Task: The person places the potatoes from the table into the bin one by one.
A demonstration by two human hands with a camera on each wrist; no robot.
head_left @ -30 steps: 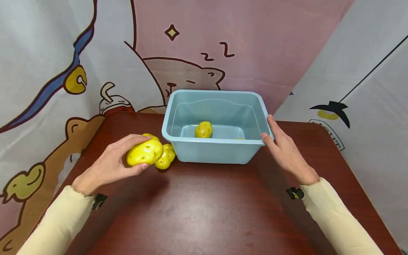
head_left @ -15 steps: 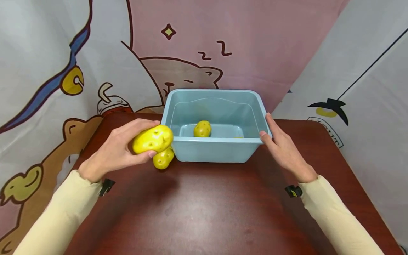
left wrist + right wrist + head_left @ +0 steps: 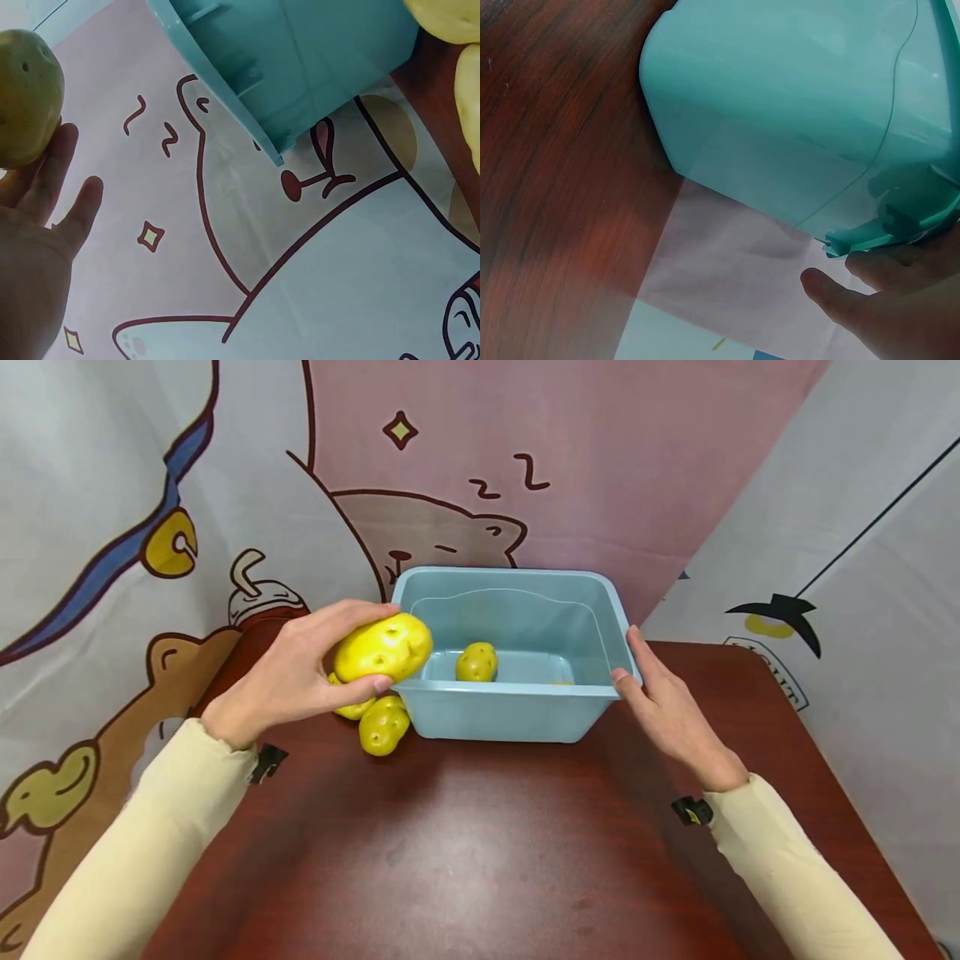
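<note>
My left hand grips a yellow potato between thumb and fingers, raised at the left rim of a light blue plastic bin. The left wrist view shows the same potato at the left edge, with two fingertips behind it. My right hand holds the bin's front right corner, thumb on the rim and fingers along the outer side. In the right wrist view, the fingers reach under the rim. Inside the bin lies one potato; a yellow sliver of another shows just above the front rim.
Beside the bin's left side, a potato rests on the dark red-brown table. Another potato sits behind it, partly hidden by my left hand. A cartoon-printed cloth hangs close behind the bin.
My left hand has carried the potato up and to the right, from over the table to the bin's left rim. The right hand keeps its place at the bin's corner.
</note>
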